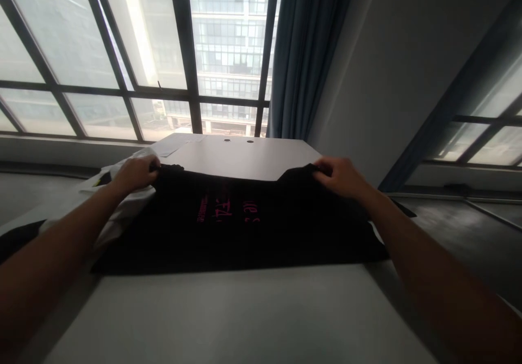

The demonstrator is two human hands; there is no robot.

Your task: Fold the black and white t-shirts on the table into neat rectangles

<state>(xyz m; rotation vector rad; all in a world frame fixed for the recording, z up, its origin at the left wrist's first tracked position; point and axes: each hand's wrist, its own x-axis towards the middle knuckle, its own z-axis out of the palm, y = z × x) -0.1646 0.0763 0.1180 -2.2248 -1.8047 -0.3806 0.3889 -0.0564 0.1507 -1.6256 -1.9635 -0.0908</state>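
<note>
A black cloth garment (261, 239) with pink lettering stretches across the white table (228, 315). Its far edge is lifted between my two hands. My left hand (137, 173) is closed on the far left corner, beside some white cloth. At the far right corner, my right hand (335, 174) pinches the fabric between thumb and fingers. The garment's near edge runs nearly straight across the table, and its right end reaches the table's side.
Crumpled white cloth (110, 217) lies along the table's left side, with a dark piece near my left forearm. Beyond the table stand large windows (228, 43) and a blue curtain (304, 54). Two dark round spots mark the far tabletop.
</note>
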